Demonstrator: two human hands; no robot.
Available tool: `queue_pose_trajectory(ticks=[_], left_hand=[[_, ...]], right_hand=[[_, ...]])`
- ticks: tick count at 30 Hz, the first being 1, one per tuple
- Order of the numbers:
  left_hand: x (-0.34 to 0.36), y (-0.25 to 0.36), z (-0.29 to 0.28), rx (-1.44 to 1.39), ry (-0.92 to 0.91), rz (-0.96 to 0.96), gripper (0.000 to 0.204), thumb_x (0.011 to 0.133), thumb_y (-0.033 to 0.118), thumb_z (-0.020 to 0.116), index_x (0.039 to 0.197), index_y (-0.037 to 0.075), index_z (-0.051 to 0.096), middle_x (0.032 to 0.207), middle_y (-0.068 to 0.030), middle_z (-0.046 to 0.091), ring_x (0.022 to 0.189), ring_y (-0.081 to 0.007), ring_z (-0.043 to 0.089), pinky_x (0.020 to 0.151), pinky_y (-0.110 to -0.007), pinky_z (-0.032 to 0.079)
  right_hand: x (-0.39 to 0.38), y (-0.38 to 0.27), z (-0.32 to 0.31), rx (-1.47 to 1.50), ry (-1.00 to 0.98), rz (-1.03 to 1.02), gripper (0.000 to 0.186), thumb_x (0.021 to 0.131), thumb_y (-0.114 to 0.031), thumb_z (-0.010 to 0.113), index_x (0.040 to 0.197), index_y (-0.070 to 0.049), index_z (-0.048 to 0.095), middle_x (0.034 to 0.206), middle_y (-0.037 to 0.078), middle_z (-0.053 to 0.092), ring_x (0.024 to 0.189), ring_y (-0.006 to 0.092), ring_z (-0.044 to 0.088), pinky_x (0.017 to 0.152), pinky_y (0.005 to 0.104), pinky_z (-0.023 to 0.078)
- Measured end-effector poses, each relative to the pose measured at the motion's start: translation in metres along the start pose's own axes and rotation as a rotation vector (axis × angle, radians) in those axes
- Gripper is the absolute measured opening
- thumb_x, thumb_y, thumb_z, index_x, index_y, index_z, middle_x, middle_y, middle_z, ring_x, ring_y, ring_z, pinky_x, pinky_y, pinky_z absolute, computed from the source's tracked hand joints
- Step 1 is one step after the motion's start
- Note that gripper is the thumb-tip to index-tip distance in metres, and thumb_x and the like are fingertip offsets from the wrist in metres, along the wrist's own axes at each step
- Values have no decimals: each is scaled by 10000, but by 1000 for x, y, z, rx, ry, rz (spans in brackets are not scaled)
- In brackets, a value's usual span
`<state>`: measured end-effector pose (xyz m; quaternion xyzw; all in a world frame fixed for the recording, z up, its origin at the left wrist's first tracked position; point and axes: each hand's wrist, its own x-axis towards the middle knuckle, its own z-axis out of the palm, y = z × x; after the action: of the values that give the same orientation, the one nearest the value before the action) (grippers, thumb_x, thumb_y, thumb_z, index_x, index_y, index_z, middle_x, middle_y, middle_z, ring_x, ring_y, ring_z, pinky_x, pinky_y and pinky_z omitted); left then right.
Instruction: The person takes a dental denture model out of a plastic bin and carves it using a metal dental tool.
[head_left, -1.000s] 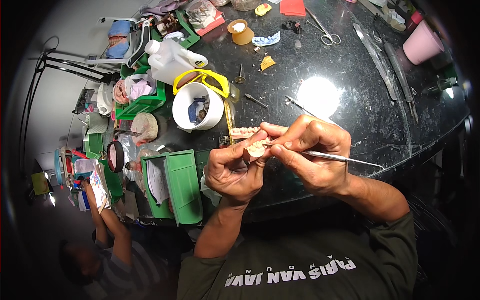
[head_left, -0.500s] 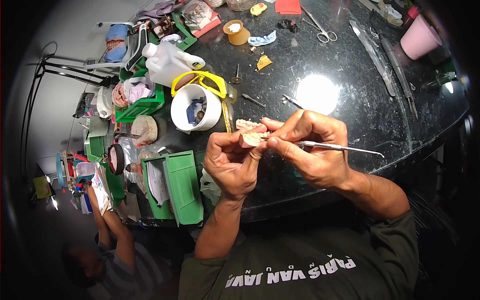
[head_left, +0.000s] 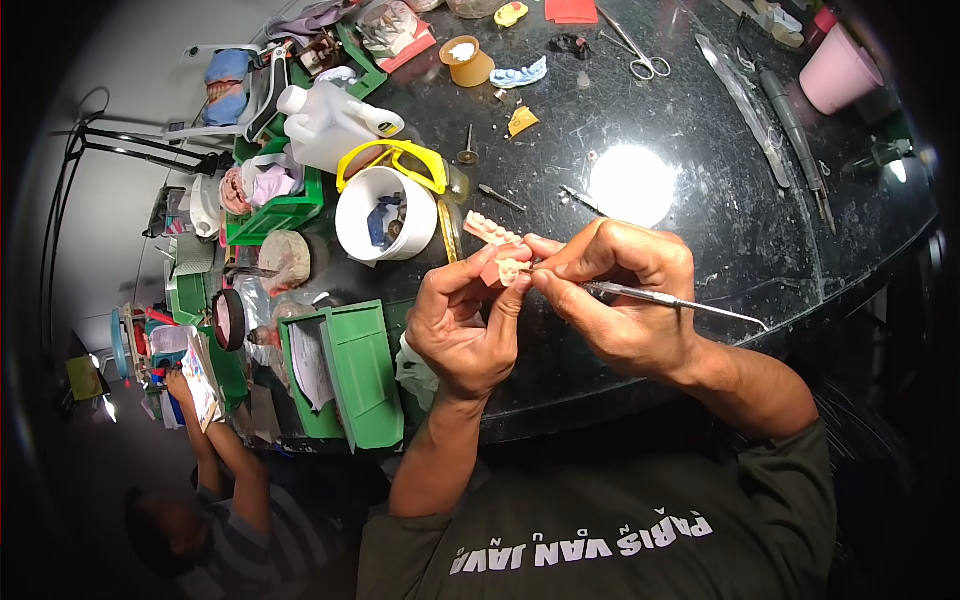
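Note:
My left hand grips a pink dental model with pale teeth between thumb and fingers. A further row of pink teeth sticks out just beyond those fingers; whether both pieces are joined is hidden. In my right hand a slim metal dental instrument is pinched like a pen. Its hooked rear end points right, while the working tip meets the near teeth of the model, partly covered by my fingertips. Both hands are close together above the black table.
Left of my hands stand a white tub, yellow safety glasses, a plastic jug and a green bin. Scissors, a corded handpiece and a pink cup lie farther off. Another person's arms reach in at left.
The dental model has turned in my left hand, and its far row of teeth now angles up and left. My right hand stays almost in place with the instrument.

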<state>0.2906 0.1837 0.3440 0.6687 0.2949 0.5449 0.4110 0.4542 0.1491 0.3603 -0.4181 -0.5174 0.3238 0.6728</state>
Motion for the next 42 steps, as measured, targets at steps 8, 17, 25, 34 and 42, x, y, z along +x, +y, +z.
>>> queue_pose_trajectory(ticks=[8, 17, 25, 34, 42], left_hand=[[-5, -3, 3, -24, 57, 10, 295, 867, -86, 752, 1096, -53, 568, 1043, -243, 727, 1015, -274, 734, 885, -339, 611], [-8, -2, -2, 22, 28, 6, 350, 847, -73, 780, 1078, -32, 520, 1051, -283, 711, 1022, -308, 733, 927, -374, 601], [-8, -5, 0, 6, 47, 67, 300, 842, -75, 784, 1045, -52, 564, 1031, -275, 732, 1009, -282, 739, 890, -346, 617], [-1, -3, -3, -130, 15, -53, 318, 877, -48, 762, 1132, -37, 573, 1071, -214, 735, 1005, -225, 735, 920, -328, 597], [0, -2, -4, -140, 8, -78, 381, 890, -40, 752, 1226, -51, 573, 1079, -188, 736, 1018, -203, 724, 923, -312, 590]], right_hand=[[0, -1, 2, 45, 11, 23, 119, 802, 42, 774, 746, 37, 669, 771, 145, 728, 752, 200, 745, 780, 346, 624], [5, -2, -2, 131, -56, 47, 109, 827, 64, 752, 751, 51, 674, 791, 139, 728, 796, 202, 750, 883, 397, 627], [7, -1, -5, 175, -96, 81, 134, 835, 67, 744, 737, 53, 653, 752, 124, 704, 753, 172, 726, 909, 403, 616], [6, -8, -6, 71, -110, 105, 147, 821, 57, 763, 734, 46, 646, 742, 111, 697, 742, 148, 715, 870, 354, 613], [4, -7, -4, 48, -56, 73, 143, 817, 48, 773, 747, 36, 648, 739, 98, 701, 738, 140, 717, 771, 312, 607]])
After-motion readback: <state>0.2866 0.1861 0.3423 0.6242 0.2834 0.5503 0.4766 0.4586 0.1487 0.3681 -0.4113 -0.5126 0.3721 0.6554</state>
